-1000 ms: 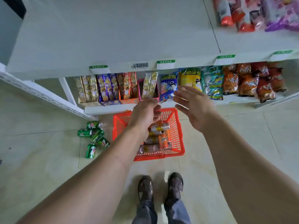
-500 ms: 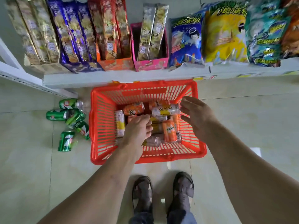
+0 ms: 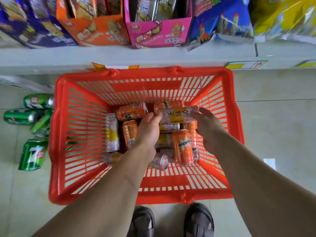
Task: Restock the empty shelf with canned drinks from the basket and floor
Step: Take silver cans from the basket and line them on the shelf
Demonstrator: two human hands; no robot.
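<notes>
Nearest the viewer, a pair of dark sandals point(image 3: 169, 221) is seen on the tiled floor point(image 3: 273, 134), just below the near rim of the red plastic basket point(image 3: 58, 151). Both forearms are stretched down into that basket. The left hand point(image 3: 148, 130) is lowered over the heap of cans with its fingers bent downward; whether a can is already gripped beneath it cannot be told, since the palm side is hidden. The right hand point(image 3: 207, 127) is held fairly wide, fingers loosely spread, its fingertips touching the end of a pale yellow-labelled can point(image 3: 177, 114) that lies crosswise on top of the pile. Between the two hands an orange Mirinda can point(image 3: 182, 146) is found, and further orange cans point(image 3: 131, 111) lie just beyond the left hand. Well to the left of the left hand, outside the basket, green 7UP cans point(image 3: 33, 154) are scattered on the floor. Beyond the basket, the lowest shelf point(image 3: 153, 55) is stocked with snack boxes point(image 3: 159, 33).

The cans are judged to be rigid, smooth and fairly heavy if full, and likely to roll. Each is best taken round the middle of its side wall, with thumb opposed to fingers, not by its rims.
</notes>
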